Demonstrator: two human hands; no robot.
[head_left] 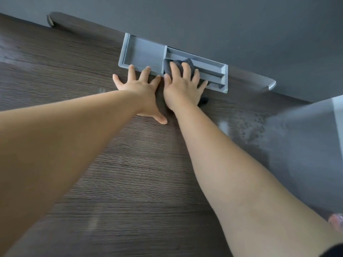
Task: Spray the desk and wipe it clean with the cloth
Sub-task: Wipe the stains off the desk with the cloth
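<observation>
The right hand [182,86] lay flat with fingers spread, pressing the dark grey cloth [186,62] down into the right compartment of the grey plastic tray [144,51] set into the back of the desk [130,173], against the wall [204,19]. It pinched nothing. The left hand [141,88] was also flat and splayed, holding nothing, palm on the wood and fingertips at the tray's front rim.

The step looked like wiping the tray's ridged recess. Doing it well would probably mean running cloth-covered fingertips along each groove, since a flat palm bridges the ridges. The left hand seemed a sound brace for such a long reach. A beaded wet patch [250,127] to the right looked unwiped and likely needed overlapping strokes afterwards. No spray bottle was in view.
</observation>
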